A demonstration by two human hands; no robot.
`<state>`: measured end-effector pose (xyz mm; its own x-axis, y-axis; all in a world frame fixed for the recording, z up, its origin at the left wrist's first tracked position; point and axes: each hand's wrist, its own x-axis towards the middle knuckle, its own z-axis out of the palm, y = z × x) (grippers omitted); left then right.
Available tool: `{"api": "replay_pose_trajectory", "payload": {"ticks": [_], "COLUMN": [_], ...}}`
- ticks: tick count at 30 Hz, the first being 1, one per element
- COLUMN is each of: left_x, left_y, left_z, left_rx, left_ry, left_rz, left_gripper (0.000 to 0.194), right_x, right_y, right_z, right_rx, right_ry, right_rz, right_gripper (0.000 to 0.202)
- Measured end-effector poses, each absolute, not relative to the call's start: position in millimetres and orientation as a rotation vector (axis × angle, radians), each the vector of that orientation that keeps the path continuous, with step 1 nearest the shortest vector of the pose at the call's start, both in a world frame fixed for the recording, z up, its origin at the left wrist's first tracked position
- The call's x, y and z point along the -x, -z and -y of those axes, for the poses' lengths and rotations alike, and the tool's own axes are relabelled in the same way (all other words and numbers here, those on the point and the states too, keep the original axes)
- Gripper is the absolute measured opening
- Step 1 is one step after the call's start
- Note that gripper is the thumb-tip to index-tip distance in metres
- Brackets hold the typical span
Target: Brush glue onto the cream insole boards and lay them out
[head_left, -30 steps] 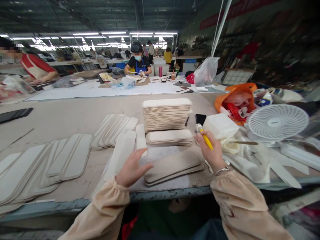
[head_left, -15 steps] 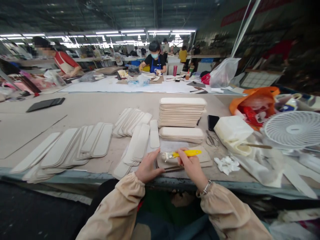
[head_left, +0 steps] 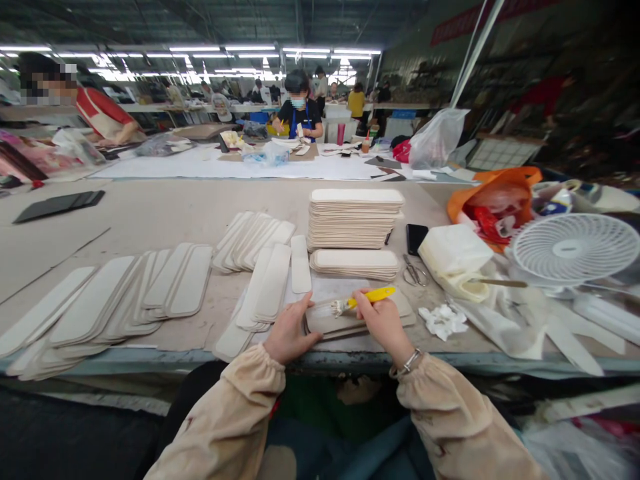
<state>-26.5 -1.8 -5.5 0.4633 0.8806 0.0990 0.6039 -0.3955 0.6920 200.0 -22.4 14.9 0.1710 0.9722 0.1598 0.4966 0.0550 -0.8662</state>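
Gripping a brush (head_left: 375, 295), right hand (head_left: 384, 325) seems midway along the panel (head_left: 327, 323), three-o'clock end likely uncoated, left hand (head_left: 290, 331) spread at nine.

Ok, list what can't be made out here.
In the head view:
Brush: the right hand hides part of its handle.
Top panel: the left hand partly covers its left end.
Red banner: any lettering is too blurred to read.
Orange bag: its own wall hides the lower contents.
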Motion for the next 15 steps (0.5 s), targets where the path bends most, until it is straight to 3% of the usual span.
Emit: {"api": "replay_pose_trajectory", "payload": {"ticks": [15], "left_x": [25], "left_y": [4], "left_z": [1], "left_rx": [-2.202], "left_ry": [-0.598], "left_rz": [-1.22], "left_gripper": [0.083], "right_x": [-302], "right_y": [-19], "right_z": [32], "right_rx": [1.865], "right_ry": [-0.209], "right_rz": [1.279], "right_gripper": [0.035]}}
